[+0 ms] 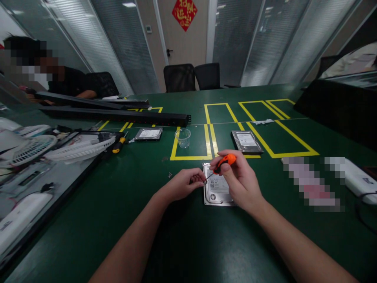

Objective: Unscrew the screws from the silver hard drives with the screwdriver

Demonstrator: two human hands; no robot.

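Note:
A silver hard drive (219,198) lies flat on the green table in front of me, label side up. My right hand (240,182) is wrapped round the orange and black handle of a screwdriver (226,160). Its thin shaft slants down to the left edge of the drive. At that edge my left hand (190,182) is closed, thumb and fingertips pinched beside the screwdriver's tip. What the pinch holds, if anything, is too small to make out. Several small screws (170,175) lie loose to the left of my left hand.
Beyond the drive stands a clear plastic cup (183,137). Two more hard drives lie left (148,134) and right (246,141). A yellow screwdriver (118,146) rests beside a tray of fan parts (79,151). Long black bars (118,114) lie farther back, near a seated person.

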